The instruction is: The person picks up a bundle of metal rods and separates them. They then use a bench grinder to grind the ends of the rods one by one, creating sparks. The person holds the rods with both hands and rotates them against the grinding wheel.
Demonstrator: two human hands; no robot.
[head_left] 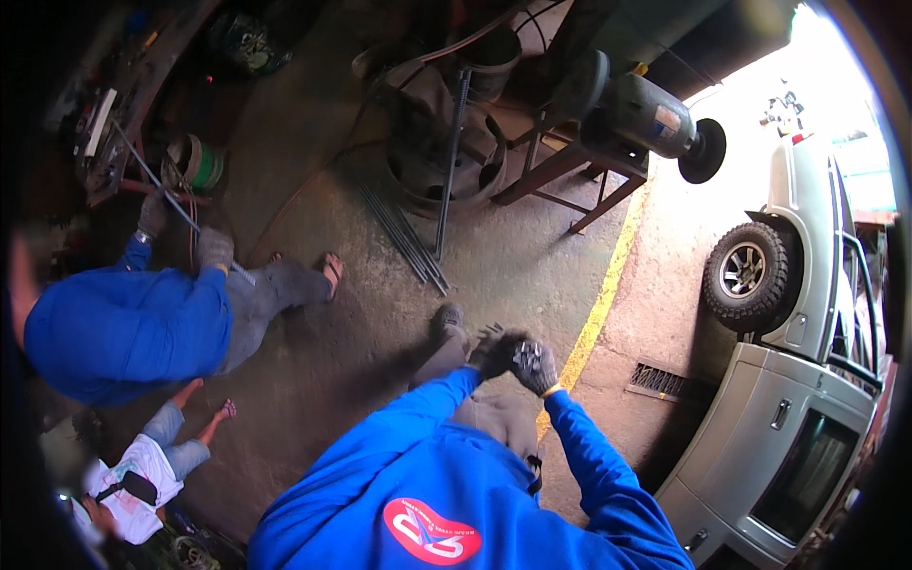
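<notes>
Both of my hands wear grey work gloves and meet in front of my waist, above the concrete floor [399, 342]. My left hand [494, 354] is dark and looks curled, with small dark tips sticking out at its far side. I cannot tell whether these are fingertips or small pieces. Close against it on the right, my right hand [534, 367] is closed, with pale, shiny patches across it. What either hand holds is too small to make out. Beyond them, several thin metal rods [407, 242] lie on the floor, and a ribbed metal bar [454, 152] leans against a round metal rim [486, 185].
A bench grinder [655, 114] stands on a metal stand [551, 180]. Left, a co-worker in blue [133, 328] grips a long bar [157, 180] beside a cluttered bench [142, 104]. Another person [142, 484] is behind. Right are a yellow line [603, 309], floor grate [665, 382] and silver vehicle [774, 408].
</notes>
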